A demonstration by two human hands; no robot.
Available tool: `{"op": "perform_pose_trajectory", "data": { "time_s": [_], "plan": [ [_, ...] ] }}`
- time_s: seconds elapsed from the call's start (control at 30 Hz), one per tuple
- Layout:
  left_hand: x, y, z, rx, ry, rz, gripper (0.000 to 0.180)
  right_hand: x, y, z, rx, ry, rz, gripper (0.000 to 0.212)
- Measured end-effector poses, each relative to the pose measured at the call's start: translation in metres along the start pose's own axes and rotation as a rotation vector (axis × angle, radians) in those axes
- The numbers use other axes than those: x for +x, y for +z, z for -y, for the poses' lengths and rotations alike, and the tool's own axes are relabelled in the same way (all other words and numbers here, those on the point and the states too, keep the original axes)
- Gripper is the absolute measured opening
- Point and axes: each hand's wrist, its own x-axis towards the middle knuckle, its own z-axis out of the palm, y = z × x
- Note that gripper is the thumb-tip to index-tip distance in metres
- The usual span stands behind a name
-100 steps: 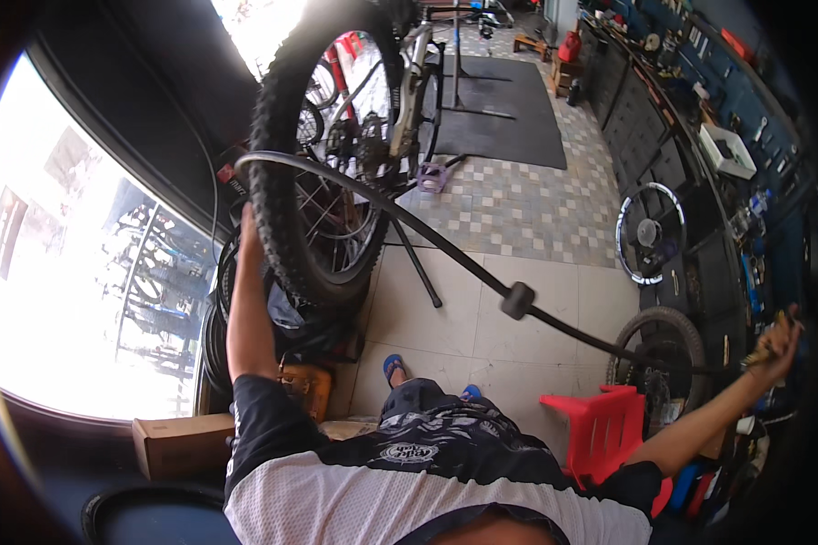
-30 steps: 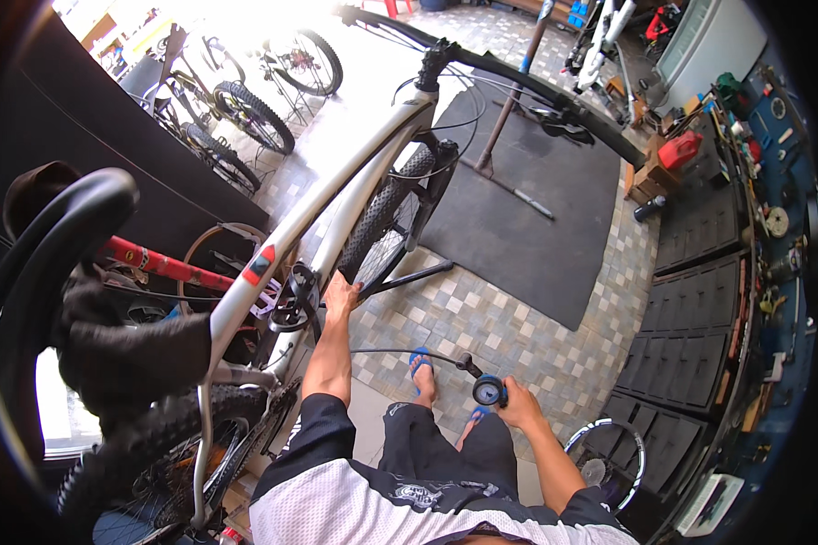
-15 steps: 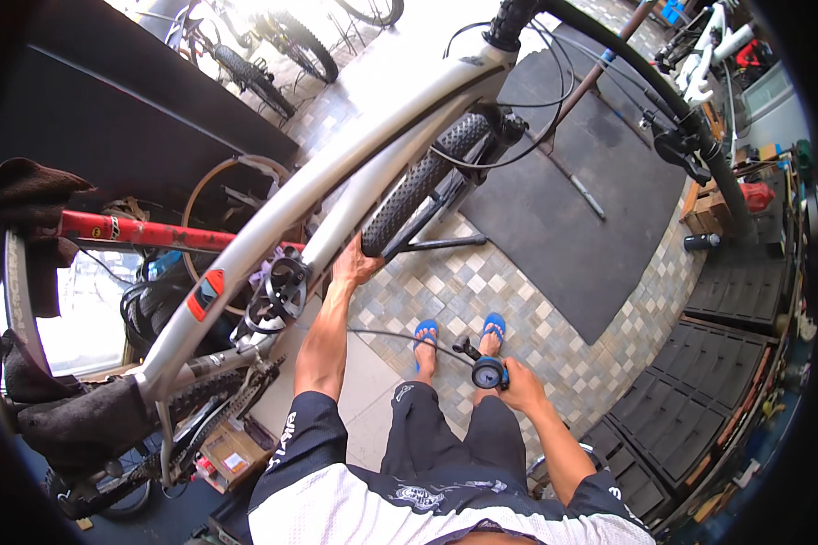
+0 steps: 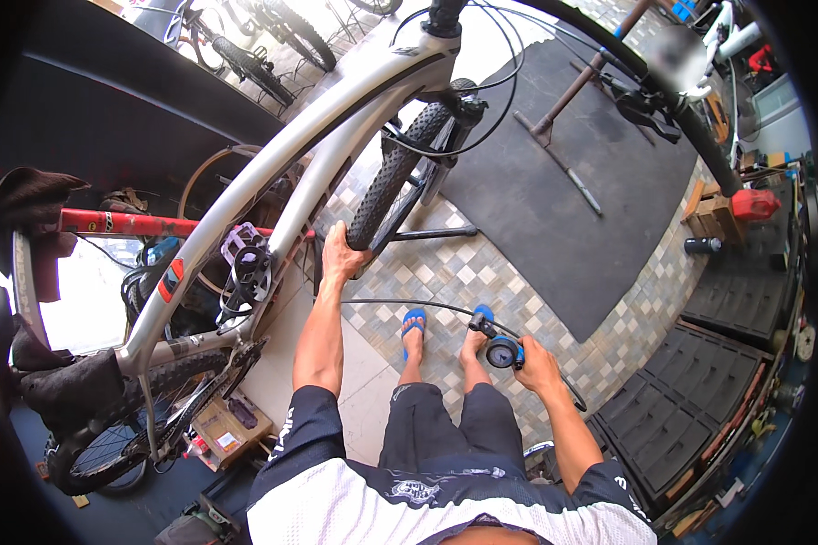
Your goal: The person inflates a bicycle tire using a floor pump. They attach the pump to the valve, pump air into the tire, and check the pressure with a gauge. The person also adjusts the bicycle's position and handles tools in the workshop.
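Observation:
My left hand [image 4: 344, 254] is closed around the lower end of a knobby black front tire [image 4: 398, 177]. That tire belongs to a silver mountain bike [image 4: 273, 168] hanging at my left. In my right hand [image 4: 540, 367], out in front of my thighs, is a tire inflator with a round dial gauge [image 4: 502, 352] and blue parts; the fingers are wrapped round it. A thin black hose [image 4: 418, 302] runs from beside my left forearm, past the inflator, and curves down by my right wrist. The hose's left end is hidden behind my forearm.
A red bar [image 4: 145, 223] crosses behind the bike frame. A dark mat [image 4: 554, 209] with a metal stand [image 4: 563, 168] covers the floor ahead. Black drawer units [image 4: 673, 400] line the right side. A cardboard box [image 4: 232, 427] sits below the rear wheel.
The bike's front end has shifted left in view, its wheel turned more upright. The inflator has moved slightly right and up, and its hose now loops past it toward my right wrist.

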Motion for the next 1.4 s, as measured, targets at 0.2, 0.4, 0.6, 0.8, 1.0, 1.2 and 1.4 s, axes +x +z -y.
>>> {"op": "perform_pose_trajectory", "data": {
  "time_s": [0.2,0.4,0.6,0.8,1.0,1.2,1.4],
  "plan": [
    [-0.034,0.008,0.005,0.033,-0.152,0.001,0.091,-0.047,-0.002,-0.011,0.055,0.018,-0.058,0.048],
    [-0.137,0.038,-0.008,-0.09,0.107,-0.044,0.112,-0.119,0.014,-0.001,0.114,0.007,-0.269,0.043],
    [-0.285,-0.006,0.005,-0.225,0.116,0.573,0.076,-0.17,0.057,0.026,0.242,-0.151,-0.45,0.04],
    [-0.457,-0.08,0.176,-0.214,-0.114,0.531,0.057,-0.212,0.126,0.101,0.089,-0.244,-0.275,0.043],
    [-0.653,-0.178,0.327,-0.231,-0.844,0.361,0.049,-0.24,0.202,0.196,-0.178,-0.524,0.062,0.059],
    [-0.808,-0.188,0.356,-0.356,-0.977,0.122,0.047,-0.295,0.298,0.252,-0.487,-0.583,0.267,0.066],
    [-0.901,-0.16,0.348,-0.431,-0.85,0.23,0.044,-0.349,0.393,0.257,-0.528,-0.653,0.366,0.062]
  ]
}}
